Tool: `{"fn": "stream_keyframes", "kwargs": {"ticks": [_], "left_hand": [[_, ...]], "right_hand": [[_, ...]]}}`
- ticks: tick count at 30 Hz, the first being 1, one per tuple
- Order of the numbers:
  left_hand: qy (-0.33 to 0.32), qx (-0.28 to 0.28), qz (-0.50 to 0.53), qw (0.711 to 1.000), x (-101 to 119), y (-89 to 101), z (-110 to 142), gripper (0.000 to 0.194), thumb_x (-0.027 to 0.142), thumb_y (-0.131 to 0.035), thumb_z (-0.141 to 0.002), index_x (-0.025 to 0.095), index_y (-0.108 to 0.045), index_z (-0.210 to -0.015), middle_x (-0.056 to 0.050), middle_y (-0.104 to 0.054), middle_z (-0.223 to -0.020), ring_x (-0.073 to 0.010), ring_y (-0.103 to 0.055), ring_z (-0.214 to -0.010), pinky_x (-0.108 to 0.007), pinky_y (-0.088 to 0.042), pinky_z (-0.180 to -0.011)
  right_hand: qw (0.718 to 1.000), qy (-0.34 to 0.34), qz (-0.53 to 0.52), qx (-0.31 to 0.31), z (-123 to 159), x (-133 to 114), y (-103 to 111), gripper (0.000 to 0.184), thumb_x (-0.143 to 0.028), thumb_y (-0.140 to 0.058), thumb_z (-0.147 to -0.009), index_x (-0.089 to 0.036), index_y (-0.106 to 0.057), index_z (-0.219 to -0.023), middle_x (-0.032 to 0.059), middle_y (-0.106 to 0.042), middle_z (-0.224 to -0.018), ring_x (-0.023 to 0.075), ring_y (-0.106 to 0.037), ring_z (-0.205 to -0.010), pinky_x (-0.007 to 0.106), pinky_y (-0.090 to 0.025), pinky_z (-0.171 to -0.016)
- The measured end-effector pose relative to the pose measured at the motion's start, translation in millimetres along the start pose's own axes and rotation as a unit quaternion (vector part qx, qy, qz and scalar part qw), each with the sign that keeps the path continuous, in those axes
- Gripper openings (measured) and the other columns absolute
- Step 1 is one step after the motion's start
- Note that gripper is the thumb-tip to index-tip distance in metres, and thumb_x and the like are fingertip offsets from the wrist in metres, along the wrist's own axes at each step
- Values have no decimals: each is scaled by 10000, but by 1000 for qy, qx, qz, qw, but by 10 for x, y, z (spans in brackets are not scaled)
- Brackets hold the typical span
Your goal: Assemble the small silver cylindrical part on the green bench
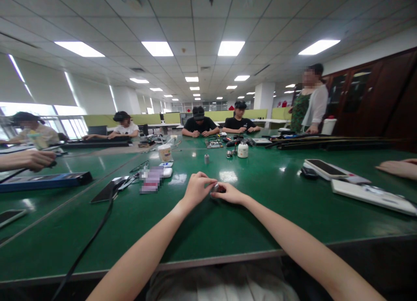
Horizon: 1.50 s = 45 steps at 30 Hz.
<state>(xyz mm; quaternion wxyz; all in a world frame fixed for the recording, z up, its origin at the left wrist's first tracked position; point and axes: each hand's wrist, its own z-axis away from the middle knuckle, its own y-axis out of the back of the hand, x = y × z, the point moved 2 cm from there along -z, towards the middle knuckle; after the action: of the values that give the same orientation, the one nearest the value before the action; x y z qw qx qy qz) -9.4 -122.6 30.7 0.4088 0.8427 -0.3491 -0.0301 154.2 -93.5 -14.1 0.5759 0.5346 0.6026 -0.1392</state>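
A small silver metal cylinder [214, 189] is held between my two hands, just above or on the green table [208, 236]. My left hand [197, 190] has its thumb and fingers closed at the top of it. From the other side, my right hand [233, 193] curls its fingers around its lower part. Finer detail of the cylinder is covered by the fingers. Farther out, a similar grey metal cylinder [206, 159] stands upright on the table. To its right are a white jar [243, 149] and some small metal parts [230, 153].
A lidded drink cup [164, 153], a pinkish card [151, 179] and a dark phone [106, 191] with a cable lie left. At right are a phone on a box [325, 168] and a white slab-shaped item [373, 196]. Other people's hands [398, 167] rest at both sides.
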Motion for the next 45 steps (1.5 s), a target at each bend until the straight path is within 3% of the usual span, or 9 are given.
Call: {"fn": "stream_keyframes", "kwargs": {"ticks": [7, 17, 23, 25, 30, 37, 40, 42, 45], "left_hand": [[-23, -21, 3, 1000, 62, 7, -3, 200, 248, -616, -840, 273, -746, -989, -66, -675, -885, -213, -584, -929, -363, -405, -880], [84, 22, 120, 989, 67, -55, 1, 220, 300, -661, -774, 261, -706, -986, -10, -740, -861, -220, -606, -912, -368, -448, -877], [113, -41, 314, 942, 5, -228, -21, 297, 273, -622, -792, 192, -642, -1077, -64, -732, -990, -197, -672, -942, -334, -484, -885], [115, -43, 335, 934, 0, -253, -21, 304, 270, -611, -803, 181, -625, -1093, -76, -724, -1027, -198, -669, -968, -334, -487, -883], [125, 12, 240, 963, -37, -204, -2, 283, 297, -656, -774, 208, -646, -1043, -42, -730, -957, -206, -657, -972, -363, -473, -912], [129, 60, 247, 958, -48, -123, -48, 259, 283, -655, -776, 205, -634, -1022, -36, -729, -897, -179, -679, -884, -318, -491, -856], [144, 84, 189, 968, -103, -52, -53, 237, 295, -634, -797, 204, -629, -1016, -38, -739, -909, -199, -670, -932, -342, -460, -897], [171, 58, 118, 977, -177, -34, -26, 224, 285, -639, -791, 215, -637, -1004, -25, -750, -888, -222, -659, -971, -367, -438, -919], [233, -46, 64, 969, -302, -88, 47, 217, 257, -670, -755, 229, -661, -970, -6, -760, -856, -232, -671, -959, -355, -451, -871]], "right_hand": [[1000, 2, -1, 0, -5, 28, 1, 392, -493, -709, -705, -146, -588, -840, 5, -591, -761, 146, -536, -702, 296, -430, -687], [1000, -5, 14, 2, 0, 48, 1, 370, -463, -701, -729, -151, -602, -902, -3, -587, -743, 140, -527, -682, 279, -416, -642], [1000, 4, 7, 0, 2, 20, 3, 391, -478, -694, -726, -142, -591, -898, 2, -580, -751, 142, -517, -682, 292, -415, -664], [1000, 10, 17, 0, -1, 20, 4, 373, -462, -689, -734, -140, -587, -891, -2, -568, -738, 139, -506, -676, 287, -409, -653], [1000, 15, 13, -6, -8, 27, -1, 349, -448, -683, -743, -142, -589, -882, -4, -569, -738, 136, -508, -665, 281, -403, -643], [1000, 0, 6, 0, 2, 10, 1, 351, -433, -703, -732, -139, -591, -886, 5, -586, -768, 139, -524, -692, 277, -410, -664], [1000, 3, 12, -3, 11, -8, 5, 342, -425, -699, -741, -140, -603, -903, 12, -604, -789, 141, -537, -708, 278, -415, -685], [1000, 5, 17, -7, 16, -16, 6, 344, -429, -688, -754, -141, -614, -927, 16, -614, -797, 144, -542, -709, 278, -418, -681], [1000, 10, 16, -10, 18, -19, 6, 348, -433, -682, -760, -146, -620, -947, 25, -628, -826, 150, -552, -728, 285, -428, -699]]}}
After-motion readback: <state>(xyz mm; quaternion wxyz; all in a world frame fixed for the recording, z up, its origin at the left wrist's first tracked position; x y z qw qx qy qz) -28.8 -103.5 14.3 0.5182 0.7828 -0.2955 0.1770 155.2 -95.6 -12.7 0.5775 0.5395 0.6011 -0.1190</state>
